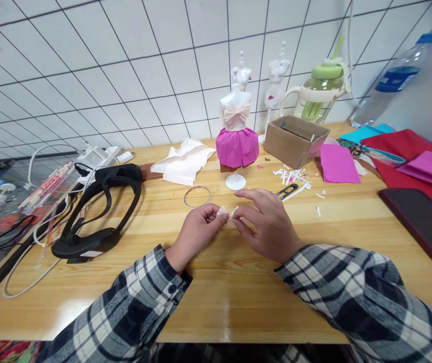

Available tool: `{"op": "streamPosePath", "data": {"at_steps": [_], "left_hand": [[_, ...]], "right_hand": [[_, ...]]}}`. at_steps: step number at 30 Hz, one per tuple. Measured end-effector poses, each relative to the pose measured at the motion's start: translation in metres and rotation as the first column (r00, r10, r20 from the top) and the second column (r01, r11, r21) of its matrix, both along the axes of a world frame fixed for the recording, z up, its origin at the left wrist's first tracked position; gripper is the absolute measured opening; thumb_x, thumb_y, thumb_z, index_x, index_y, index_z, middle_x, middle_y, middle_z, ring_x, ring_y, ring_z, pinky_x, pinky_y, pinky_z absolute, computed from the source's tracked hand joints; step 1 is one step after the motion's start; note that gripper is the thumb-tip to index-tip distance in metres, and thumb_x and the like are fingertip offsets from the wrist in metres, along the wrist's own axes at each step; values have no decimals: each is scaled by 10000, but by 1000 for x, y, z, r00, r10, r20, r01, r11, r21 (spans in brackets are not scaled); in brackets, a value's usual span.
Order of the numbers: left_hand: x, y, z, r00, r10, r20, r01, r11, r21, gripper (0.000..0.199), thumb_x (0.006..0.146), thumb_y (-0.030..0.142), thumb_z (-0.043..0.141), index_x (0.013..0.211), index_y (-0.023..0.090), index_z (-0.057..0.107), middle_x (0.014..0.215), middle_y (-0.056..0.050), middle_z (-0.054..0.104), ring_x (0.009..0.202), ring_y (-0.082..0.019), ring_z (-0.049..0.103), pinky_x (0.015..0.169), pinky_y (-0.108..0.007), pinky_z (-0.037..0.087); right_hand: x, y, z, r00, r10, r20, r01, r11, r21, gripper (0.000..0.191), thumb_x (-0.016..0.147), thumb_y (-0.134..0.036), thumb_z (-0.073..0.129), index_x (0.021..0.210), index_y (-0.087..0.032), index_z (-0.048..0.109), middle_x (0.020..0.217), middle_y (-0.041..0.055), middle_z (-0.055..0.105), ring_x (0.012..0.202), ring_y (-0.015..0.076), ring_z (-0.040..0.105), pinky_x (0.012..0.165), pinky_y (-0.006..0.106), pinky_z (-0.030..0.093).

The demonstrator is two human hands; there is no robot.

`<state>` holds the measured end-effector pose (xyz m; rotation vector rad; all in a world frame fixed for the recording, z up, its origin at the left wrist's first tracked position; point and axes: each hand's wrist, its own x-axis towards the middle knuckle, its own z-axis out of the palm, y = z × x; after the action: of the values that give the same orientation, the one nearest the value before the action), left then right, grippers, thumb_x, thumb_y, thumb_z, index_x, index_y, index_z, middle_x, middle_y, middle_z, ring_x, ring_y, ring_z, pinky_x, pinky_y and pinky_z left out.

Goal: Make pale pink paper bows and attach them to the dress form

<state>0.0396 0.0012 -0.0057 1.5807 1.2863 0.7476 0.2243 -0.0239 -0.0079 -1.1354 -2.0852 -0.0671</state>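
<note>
Between my two hands is a small cream paper bow (pixel 222 210), pinched near its middle. My left hand (pixel 196 229) grips its left side between thumb and fingers. On the other side, my right hand (pixel 266 222) pinches the right part with thumb and index finger, its other fingers loosely raised. Just behind stands a miniature dress form (pixel 235 181) on a white round base, wearing a pink paper skirt (pixel 237 146) and a pleated cream bow top (pixel 237 115). A thin ring (pixel 197 187) lies beyond my left hand, and small black thread snips (pixel 287 191) lie beyond my right.
Crumpled cream paper (pixel 183 161) lies at the back. A cardboard box (pixel 291 143), paper scraps (pixel 293 176) and pink paper (pixel 338 164) are right of the dress form. A phone (pixel 427 222) lies far right; a black headset strap (pixel 98 217) and cables occupy the left.
</note>
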Motion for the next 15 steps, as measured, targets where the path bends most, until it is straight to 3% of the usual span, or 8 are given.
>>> {"op": "streamPosePath", "data": {"at_steps": [9,15], "left_hand": [[1,-2,1,1000,-6,28,6,1000,-10,255,795,397,635,760,144,618,671,17,569,616,-112,483,608,-234,386],[2,-2,2,997,19,71,-19,1000,-12,244,777,390,653,766,146,641,721,-7,635,668,-135,548,645,-243,419]], "right_hand": [[-1,1,1,993,-53,109,43,995,95,131,905,-281,560,844,-207,649,1256,72,620,1131,252,530,966,440,386],[-1,1,3,992,-49,118,36,993,112,131,908,-284,566,845,-216,659,1251,50,631,1113,234,536,973,432,386]]}}
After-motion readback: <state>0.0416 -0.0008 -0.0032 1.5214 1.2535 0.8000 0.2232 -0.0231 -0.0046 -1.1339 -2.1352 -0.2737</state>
